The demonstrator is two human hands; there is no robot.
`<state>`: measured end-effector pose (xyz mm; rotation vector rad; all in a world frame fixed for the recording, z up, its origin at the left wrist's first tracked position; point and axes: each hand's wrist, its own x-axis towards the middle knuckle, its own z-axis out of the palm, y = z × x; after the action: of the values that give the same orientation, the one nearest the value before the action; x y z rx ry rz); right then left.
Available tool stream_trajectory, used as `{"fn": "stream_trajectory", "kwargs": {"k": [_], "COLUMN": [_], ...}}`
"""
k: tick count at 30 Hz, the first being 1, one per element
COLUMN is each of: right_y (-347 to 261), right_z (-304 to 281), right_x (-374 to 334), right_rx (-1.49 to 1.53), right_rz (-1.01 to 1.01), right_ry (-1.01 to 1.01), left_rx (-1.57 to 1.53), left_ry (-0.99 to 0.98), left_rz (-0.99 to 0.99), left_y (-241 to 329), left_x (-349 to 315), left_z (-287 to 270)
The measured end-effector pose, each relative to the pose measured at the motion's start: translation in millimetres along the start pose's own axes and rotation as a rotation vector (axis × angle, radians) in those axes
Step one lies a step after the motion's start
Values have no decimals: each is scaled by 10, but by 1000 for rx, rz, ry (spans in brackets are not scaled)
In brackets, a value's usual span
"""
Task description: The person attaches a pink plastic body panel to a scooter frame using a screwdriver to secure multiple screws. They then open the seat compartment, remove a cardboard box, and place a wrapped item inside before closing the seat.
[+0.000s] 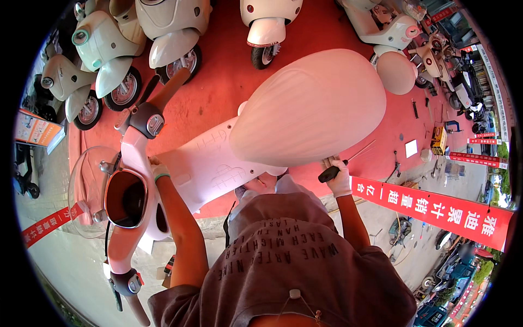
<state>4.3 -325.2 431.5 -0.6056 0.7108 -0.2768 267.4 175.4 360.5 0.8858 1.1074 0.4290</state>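
Note:
A pink-white scooter stands crosswise in front of me, its handlebar [143, 121] to the left and its large pale seat [310, 109] to the right. My right hand [340, 180], in a white glove, grips a screwdriver [329, 173] by its black handle, close to the seat's near edge. The screwdriver's thin shaft points up and to the right. My left hand [159, 170], with a green band at the wrist, rests against the scooter's front column [136, 150] below the handlebar. Its fingers are mostly hidden. Pencil-like marks show on the scooter's footboard [215, 143].
Several other scooters [111, 41] stand along the far side of the red mat [218, 82]. A clear windshield [90, 191] juts out on the left. Tools, a yellow box [438, 140] and a white paper [411, 149] lie at right. A red banner [430, 210] stretches beside me.

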Motion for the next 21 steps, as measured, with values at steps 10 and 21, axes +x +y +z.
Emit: {"fn": "stream_trajectory", "kwargs": {"k": [10, 21], "right_y": [199, 11], "right_z": [783, 506], "right_x": [-606, -172], "right_rx": [-250, -626], "right_rz": [316, 321], "right_ry": [-608, -616], "left_rx": [550, 1154], "left_ry": [-1081, -393], "left_rz": [632, 1246], "left_y": [282, 6], "left_x": [-2727, -2123], "left_z": [-533, -1267]}}
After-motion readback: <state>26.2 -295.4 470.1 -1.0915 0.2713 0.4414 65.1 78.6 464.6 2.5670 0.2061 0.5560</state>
